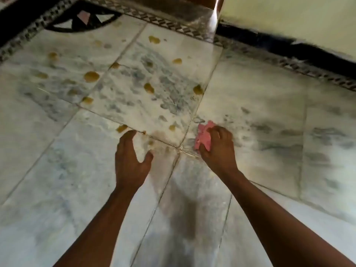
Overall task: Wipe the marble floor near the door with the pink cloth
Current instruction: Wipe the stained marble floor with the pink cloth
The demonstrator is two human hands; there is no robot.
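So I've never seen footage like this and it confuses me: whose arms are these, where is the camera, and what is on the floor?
There is no machine here. The camera sits on a person's head and looks forward and down, so the two bare arms coming up from the bottom edge are the wearer's own. The right hand is closed on a crumpled pink cloth pressed against the white, grey-veined marble floor. The left hand is open and holds nothing, with fingers spread low over the floor; whether it touches the floor I cannot tell. Yellowish-brown spots are scattered over the tiles beyond the hands, farther from the wearer. A patterned black-and-white tile border runs along the top, with a dark skirting and a pale wall behind. The picture is somewhat blurred.
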